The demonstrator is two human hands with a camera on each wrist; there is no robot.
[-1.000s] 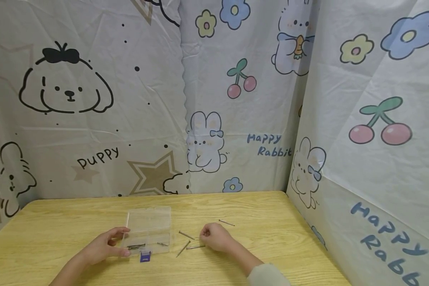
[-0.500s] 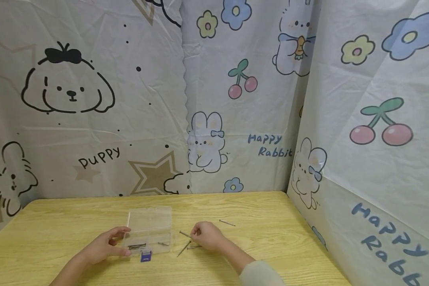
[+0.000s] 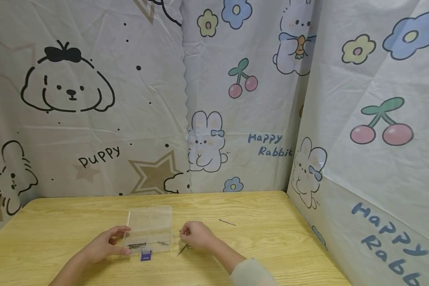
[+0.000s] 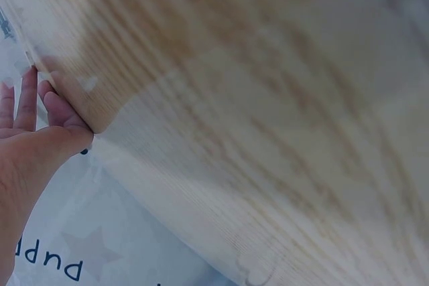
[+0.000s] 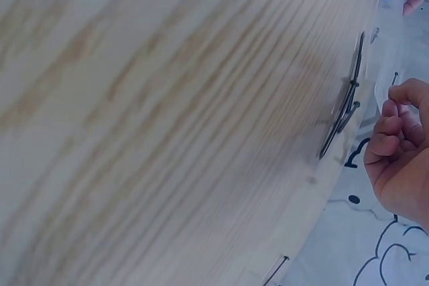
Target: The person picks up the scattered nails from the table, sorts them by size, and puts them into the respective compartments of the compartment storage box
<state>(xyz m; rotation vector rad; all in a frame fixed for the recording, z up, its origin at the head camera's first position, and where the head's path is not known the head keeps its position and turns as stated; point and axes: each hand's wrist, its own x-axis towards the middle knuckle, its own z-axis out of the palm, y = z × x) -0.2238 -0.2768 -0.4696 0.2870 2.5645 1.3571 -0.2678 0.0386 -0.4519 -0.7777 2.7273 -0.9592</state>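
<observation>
The right hand's [image 3: 197, 235] fingers [image 5: 384, 144] pinch what looks like a nail [image 5: 395, 78]; the left hand [image 3: 105, 244] grips the box [image 3: 150, 219]. Some nails [image 3: 137, 246] already lie inside; a cluster [image 5: 349, 95] and one lone nail [image 3: 227, 222] remain on the bench [image 3: 271, 254].

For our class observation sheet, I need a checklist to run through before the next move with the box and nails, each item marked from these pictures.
1. Box steadied: ok; the left hand grips its left side.
2. Blue latch clear of the left hand: ok; they are apart.
3. Nail held by the right hand: cannot tell; a nail head shows at its fingers, but the grip is unclear.
4. Every nail inside: not ok; one lone nail lies off to the right, others near the right hand.
5. Exact count inside: cannot tell; the dark nails overlap.
</observation>
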